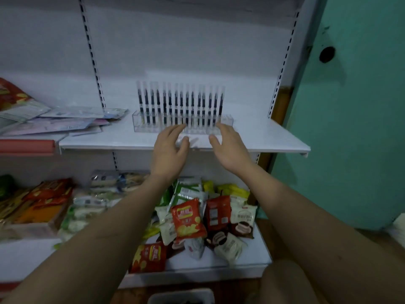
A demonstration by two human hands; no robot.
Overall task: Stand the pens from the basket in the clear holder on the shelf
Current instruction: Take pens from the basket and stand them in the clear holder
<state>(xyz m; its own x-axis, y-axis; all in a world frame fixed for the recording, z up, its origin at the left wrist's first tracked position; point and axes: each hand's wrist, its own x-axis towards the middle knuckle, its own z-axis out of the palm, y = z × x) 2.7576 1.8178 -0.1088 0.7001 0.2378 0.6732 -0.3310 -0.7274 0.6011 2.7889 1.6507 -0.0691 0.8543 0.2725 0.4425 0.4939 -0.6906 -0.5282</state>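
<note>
White metal shelf [252, 137] against a teal wall carries the clear holder [142, 126], a long see-through rack set near the shelf's middle. Pens [180, 104] stand upright in it in a close row, each with a clear barrel and dark ink core. Left hand [168, 148] and right hand [228, 145] reach to the holder's front, fingers spread and gripping nothing; snack packets [188, 218] lie below the holder.

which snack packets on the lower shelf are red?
Three: the chip packet at the middle of the pile, a second chip packet lying at the front edge, and the dark red packet beside the first. The others are white, green or yellow.
</note>
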